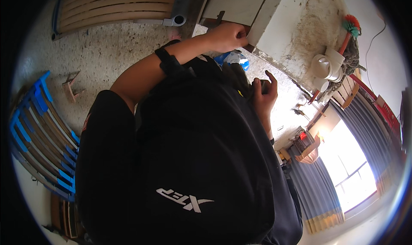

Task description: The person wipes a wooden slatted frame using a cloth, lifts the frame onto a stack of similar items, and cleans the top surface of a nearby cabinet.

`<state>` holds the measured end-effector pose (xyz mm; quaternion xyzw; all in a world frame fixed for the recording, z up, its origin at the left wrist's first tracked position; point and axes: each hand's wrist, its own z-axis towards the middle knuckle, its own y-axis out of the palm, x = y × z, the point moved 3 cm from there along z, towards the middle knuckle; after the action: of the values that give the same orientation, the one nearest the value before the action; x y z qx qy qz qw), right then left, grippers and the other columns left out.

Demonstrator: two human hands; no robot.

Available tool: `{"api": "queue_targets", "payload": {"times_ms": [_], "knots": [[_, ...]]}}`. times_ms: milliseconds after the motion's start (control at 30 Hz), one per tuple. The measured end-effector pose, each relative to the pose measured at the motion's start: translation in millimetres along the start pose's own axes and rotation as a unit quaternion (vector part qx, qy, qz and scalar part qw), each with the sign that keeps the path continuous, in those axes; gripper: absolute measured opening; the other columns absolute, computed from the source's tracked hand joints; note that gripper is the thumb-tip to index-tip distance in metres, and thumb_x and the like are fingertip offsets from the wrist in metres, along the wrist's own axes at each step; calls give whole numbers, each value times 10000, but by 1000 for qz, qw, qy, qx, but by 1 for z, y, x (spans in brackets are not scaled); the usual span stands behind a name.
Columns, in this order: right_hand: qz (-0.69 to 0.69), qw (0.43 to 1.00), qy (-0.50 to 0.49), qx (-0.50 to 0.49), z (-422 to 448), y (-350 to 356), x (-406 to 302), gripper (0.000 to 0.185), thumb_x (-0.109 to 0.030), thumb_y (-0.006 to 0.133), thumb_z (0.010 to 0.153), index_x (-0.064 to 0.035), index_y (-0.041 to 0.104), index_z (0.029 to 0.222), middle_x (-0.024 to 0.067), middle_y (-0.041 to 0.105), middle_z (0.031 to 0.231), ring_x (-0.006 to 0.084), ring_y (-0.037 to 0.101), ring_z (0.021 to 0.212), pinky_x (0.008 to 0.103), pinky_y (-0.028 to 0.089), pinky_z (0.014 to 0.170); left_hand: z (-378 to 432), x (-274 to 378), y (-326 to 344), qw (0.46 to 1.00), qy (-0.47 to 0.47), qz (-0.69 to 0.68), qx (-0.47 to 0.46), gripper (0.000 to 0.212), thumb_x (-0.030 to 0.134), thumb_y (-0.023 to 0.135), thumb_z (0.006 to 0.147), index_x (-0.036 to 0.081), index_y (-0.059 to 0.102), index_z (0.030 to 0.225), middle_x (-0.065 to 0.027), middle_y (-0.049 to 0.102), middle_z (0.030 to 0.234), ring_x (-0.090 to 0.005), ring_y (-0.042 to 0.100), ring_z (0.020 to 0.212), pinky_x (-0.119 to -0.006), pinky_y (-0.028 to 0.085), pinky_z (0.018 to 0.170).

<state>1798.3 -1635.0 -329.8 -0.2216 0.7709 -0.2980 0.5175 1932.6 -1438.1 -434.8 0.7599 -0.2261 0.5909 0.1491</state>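
Observation:
My left hand (228, 37) is curled at the brown lower edge of a pale cabinet (236, 4), beside a dark metal latch or handle (220, 17); whether its fingers grip the edge is not clear. My right hand (265, 90) is lower and to the right, by dark fabric at my legs, with thumb and index finger apart; its other fingers are partly hidden. Between the hands, a blue and white plastic bag (233, 59) lies on the floor. A dark band circles each wrist.
A worn pale tabletop (289, 29) to the right bears white plastic pipe fittings (322, 66), a brush with orange and green bristles (351, 24) and grey rope-like material (351, 57). A slatted bench (119, 2), a small wooden stool (73, 86) and a blue slatted chair (45, 126) stand on the left.

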Motion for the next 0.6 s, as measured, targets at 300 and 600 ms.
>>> {"api": "queue_targets", "payload": {"times_ms": [300, 600], "knots": [[-41, 998, 30, -25, -1, 16, -20, 413, -161, 728, 923, -21, 576, 1280, 23, 631, 648, 72, 528, 566, 239, 419, 570, -9, -9, 2, 990, 36, -135, 6, 187, 171, 673, 897, -11, 667, 938, -44, 668, 777, -109, 592, 688, -282, 481, 634], [-35, 998, 27, -36, 2, 27, -27, 405, -183, 727, 928, -30, 586, 1276, 28, 627, 645, 70, 522, 561, 250, 420, 567, -12, -17, -21, 991, -13, -135, -17, 248, 220, 737, 890, 7, 741, 1016, -60, 715, 800, -110, 648, 703, -270, 507, 652]]}}
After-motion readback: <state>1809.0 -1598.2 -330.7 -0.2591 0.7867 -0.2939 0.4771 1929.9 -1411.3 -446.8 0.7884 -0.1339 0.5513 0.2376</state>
